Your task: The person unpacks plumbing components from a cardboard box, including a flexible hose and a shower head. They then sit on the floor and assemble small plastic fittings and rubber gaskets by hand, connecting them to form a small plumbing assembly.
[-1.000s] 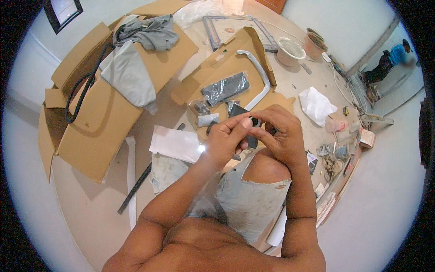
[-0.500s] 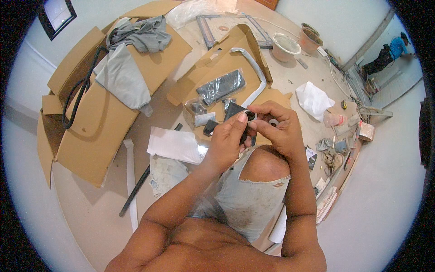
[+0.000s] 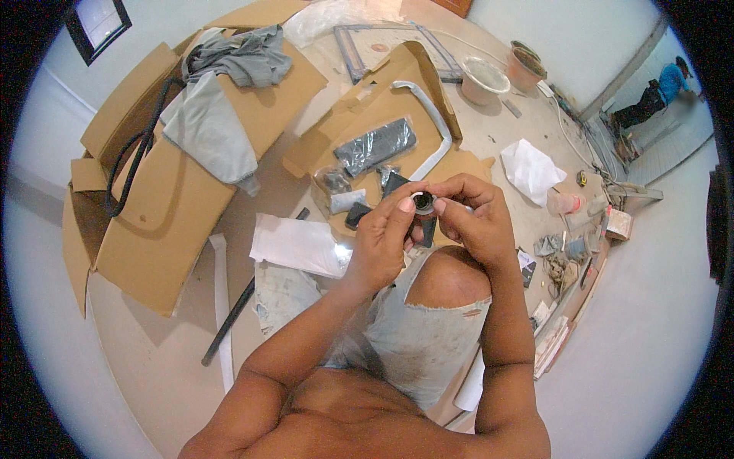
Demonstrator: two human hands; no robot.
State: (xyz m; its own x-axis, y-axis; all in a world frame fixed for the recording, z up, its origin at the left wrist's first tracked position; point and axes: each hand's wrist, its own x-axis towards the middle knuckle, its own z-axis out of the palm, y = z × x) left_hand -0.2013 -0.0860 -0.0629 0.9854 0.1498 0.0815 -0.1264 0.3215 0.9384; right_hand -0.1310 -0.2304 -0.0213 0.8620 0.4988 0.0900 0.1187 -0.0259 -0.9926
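We take the cardboard tray [image 3: 371,107] as our landmark; above its near edge the left hand [image 3: 384,233] and the right hand [image 3: 478,218] face each other, with a short ring [image 3: 423,203] between them; each grip pinches the ring between thumb and forefinger, one at either side; we judge that this two-sided pinch steadies so small a piece and turns its dark mouth up toward the wearer's eyes; a black piece [image 3: 429,233], partly hidden, shows below the ring at the tray's near edge, and we cannot tell whether the hands also bear on it; on the tray lie a wrapped black pack [image 3: 376,145] and a long pale strip [image 3: 436,130]; we suppose the clear film guards the pack from scuffs; left of the tray, a large box [image 3: 153,237] carries a grey cloth [image 3: 210,126]; right of the tray lies a crumpled white sheet [image 3: 530,172]; we can read no brand or label, and any print on the small card [image 3: 526,266], right of the tray and nearer the wearer, is too small to make out.
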